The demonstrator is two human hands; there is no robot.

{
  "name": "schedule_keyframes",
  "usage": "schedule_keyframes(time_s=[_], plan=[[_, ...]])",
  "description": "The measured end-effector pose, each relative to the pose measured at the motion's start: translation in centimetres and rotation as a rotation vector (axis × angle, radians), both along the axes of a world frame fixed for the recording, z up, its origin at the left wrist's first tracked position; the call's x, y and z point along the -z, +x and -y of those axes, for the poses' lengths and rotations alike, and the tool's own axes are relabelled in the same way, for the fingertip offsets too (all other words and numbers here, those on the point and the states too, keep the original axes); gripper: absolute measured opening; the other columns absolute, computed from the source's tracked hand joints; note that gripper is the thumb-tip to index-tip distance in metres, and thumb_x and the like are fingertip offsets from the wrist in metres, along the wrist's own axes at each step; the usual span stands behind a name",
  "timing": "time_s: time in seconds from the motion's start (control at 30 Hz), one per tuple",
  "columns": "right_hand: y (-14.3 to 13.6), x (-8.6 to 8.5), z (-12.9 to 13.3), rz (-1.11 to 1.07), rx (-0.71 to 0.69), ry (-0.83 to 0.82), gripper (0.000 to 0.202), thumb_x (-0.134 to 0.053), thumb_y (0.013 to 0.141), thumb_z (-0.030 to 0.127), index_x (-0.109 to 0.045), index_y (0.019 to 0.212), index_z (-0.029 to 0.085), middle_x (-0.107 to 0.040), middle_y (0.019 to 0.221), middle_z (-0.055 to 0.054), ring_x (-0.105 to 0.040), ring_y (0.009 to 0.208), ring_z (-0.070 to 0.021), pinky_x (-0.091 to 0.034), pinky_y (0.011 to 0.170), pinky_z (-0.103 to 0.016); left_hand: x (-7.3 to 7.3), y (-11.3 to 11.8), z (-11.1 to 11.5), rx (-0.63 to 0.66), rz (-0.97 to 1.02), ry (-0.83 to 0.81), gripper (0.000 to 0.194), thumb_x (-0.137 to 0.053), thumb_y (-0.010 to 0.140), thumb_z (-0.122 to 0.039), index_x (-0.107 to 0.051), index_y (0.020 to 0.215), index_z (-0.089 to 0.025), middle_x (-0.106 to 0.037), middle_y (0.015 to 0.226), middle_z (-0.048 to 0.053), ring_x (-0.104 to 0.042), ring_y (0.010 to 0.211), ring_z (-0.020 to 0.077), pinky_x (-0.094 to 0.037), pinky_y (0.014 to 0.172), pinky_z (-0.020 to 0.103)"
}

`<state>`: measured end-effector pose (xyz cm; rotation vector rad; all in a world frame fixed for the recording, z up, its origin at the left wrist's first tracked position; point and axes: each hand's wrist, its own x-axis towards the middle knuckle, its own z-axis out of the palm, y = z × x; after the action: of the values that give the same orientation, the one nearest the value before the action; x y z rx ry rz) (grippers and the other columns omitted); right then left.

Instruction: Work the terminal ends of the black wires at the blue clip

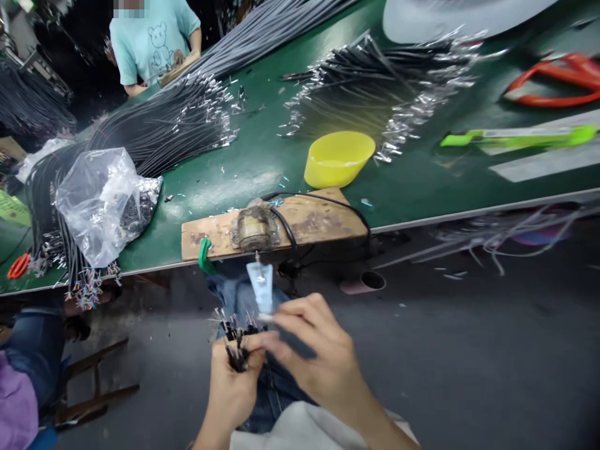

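Note:
My left hand point(234, 381) is closed around a bundle of black cables point(237, 353), whose stripped wire ends stick up above the fist. My right hand point(319, 350) is beside it, with thumb and forefinger bent and a gap between them. Its thumb tip is at the left forefinger; whether they touch is unclear. The right fingertips lie close to the lower end of a light-blue tapered piece point(260, 287), where a small whitish bit is blurred. That piece hangs from the shaft of a small motor point(255, 226) mounted on a wooden board point(314, 219).
Across the green table point(262, 150) lie cable bundles point(159, 125), a plastic bag point(96, 200), a yellow cup point(338, 159), a green cutter knife point(520, 136) and orange-handled scissors point(557, 78). A green clamp point(205, 256) grips the board's edge. A co-worker point(157, 44) is across the table.

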<state>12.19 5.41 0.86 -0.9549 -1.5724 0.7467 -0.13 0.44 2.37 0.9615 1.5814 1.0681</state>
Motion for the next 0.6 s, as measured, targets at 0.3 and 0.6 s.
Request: schedule_keyframes(time_s=[0.3,0.6], plan=[[-1.5,0.5,0.1,-0.089,-0.056,-0.049,0.021,-0.050,0.081,0.011,-0.045,0.063,0.020,-0.044,0.061,0.001,-0.042,0.061,-0.0156,-0.035,0.058,-0.029,1.2,0.1,0.6,-0.158,0.120,-0.037,0.019,-0.071,0.066,-0.030,-0.058,0.066,-0.016,-0.046,0.053,-0.005,-0.040,0.044,0.0055,-0.036,0.043,0.018],[-3.3,2.4,1.1,-0.822,-0.362,-0.752,0.026,-0.059,0.080,0.041,-0.059,0.070,0.017,-0.047,0.064,0.001,-0.040,0.056,-0.0111,-0.035,0.053,-0.024,2.6,1.4,0.6,-0.197,0.313,-0.082,0.043,-0.064,0.067,-0.060,-0.050,0.063,-0.020,-0.023,0.042,-0.010,-0.017,0.037,0.0044,-0.016,0.035,0.020]])
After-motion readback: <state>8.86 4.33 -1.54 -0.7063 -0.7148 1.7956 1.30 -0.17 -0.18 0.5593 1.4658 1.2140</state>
